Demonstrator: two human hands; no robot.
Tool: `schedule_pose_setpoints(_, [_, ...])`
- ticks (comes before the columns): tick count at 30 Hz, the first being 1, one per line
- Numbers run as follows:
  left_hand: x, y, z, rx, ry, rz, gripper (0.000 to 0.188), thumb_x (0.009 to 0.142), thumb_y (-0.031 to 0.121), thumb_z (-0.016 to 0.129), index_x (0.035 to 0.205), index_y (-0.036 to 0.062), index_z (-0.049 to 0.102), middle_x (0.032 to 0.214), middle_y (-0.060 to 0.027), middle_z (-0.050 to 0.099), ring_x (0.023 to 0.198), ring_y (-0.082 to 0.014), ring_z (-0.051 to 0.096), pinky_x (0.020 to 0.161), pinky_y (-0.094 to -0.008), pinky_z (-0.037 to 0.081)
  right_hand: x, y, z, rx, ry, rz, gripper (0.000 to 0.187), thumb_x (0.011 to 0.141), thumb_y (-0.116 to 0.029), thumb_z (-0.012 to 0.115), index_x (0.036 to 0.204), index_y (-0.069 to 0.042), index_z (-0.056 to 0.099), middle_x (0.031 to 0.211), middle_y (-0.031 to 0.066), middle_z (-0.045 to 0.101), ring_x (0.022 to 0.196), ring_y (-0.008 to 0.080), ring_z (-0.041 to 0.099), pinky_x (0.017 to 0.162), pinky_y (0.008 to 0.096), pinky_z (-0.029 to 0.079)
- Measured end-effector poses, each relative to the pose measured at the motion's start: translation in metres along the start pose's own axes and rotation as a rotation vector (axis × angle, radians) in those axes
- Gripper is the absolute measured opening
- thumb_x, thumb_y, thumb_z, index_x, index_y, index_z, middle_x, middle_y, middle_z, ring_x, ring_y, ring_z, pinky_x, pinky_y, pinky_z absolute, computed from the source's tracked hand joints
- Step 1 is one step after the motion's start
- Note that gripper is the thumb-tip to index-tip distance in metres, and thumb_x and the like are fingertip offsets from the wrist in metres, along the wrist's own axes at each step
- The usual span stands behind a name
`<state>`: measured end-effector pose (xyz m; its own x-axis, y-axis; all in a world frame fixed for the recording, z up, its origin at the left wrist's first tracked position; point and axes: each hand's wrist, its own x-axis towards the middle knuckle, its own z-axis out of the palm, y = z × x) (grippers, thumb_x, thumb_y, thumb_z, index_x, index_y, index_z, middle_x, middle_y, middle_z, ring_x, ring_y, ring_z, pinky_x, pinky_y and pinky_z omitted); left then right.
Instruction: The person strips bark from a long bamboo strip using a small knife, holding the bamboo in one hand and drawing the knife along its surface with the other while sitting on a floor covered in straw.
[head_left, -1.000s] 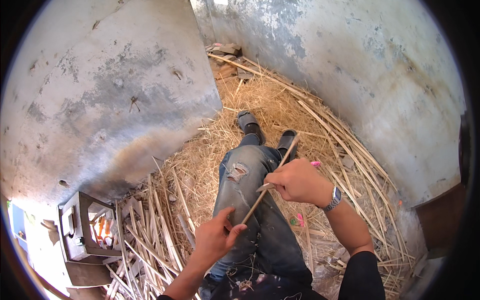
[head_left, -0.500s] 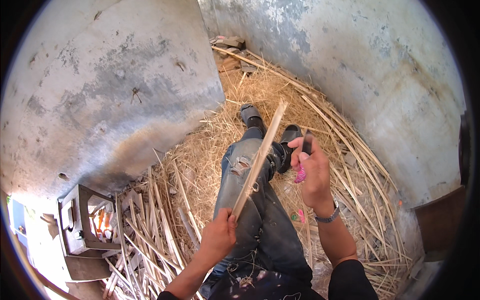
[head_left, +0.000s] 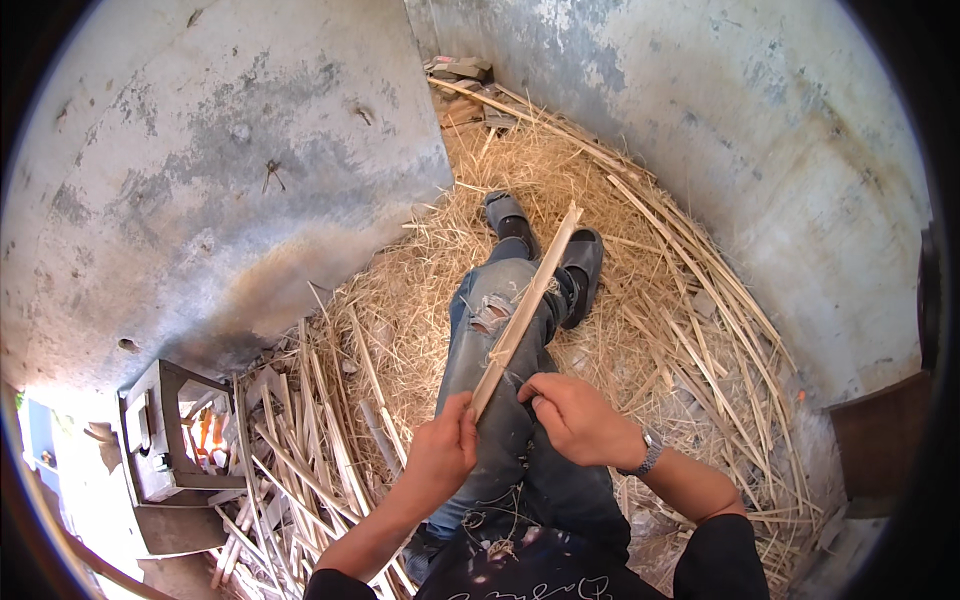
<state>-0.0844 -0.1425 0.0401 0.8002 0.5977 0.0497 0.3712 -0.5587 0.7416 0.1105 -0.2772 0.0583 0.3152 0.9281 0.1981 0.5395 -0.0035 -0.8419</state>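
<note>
A long, pale bamboo strip [head_left: 525, 315] slants up and away over my jeans [head_left: 490, 300], its rough far end above my shoes. My left hand [head_left: 443, 445] is closed round the strip's near end. Beside it, just right of the strip, my right hand [head_left: 575, 415] is closed with its fingertips pinched near the strip's edge. What it grips is mostly hidden; only a thin sliver shows at the fingertips. A small curl of shaving stands on the strip close to the hands.
Straw-like shavings [head_left: 400, 290] cover the floor round my sandals [head_left: 583, 275]. Long strips lie piled at left [head_left: 320, 420] and along the right wall [head_left: 720, 290]. A dark-framed box [head_left: 170, 440] stands at lower left. A grey panel [head_left: 230, 150] rises at left.
My right hand has come down and left to the strip. The small dark thing and pink piece seen at that hand no longer show. My left hand has kept its hold.
</note>
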Motion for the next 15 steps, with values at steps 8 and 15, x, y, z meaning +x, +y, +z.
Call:
schedule_pose_setpoints(8, [-0.004, 0.004, 0.003, -0.093, -0.003, -0.024, 0.025, 0.107, 0.011, 0.059, 0.131, 0.0027, 0.058, 0.078, -0.0140, 0.074, 0.070, -0.0298, 0.076, 0.065, -0.0389, 0.057, 0.016, -0.021, -0.030, -0.311, -0.232, 0.280, 0.018, 0.106, -0.019, 0.056, 0.113, -0.002, 0.061, 0.096, 0.0225, 0.067, 0.088, 0.0444, 0.066, 0.077, 0.0510, 0.053])
schedule_pose_setpoints(15, [0.004, 0.008, -0.001, -0.124, 0.008, -0.044, 0.035, 0.106, 0.011, 0.061, 0.140, 0.0054, 0.056, 0.080, -0.0151, 0.074, 0.072, -0.0314, 0.076, 0.065, -0.0407, 0.057, 0.023, 0.002, -0.027, -0.186, -0.145, -0.068, 0.032, 0.108, -0.033, 0.055, 0.112, -0.003, 0.063, 0.099, 0.0204, 0.069, 0.086, 0.0408, 0.068, 0.073, 0.0476, 0.054])
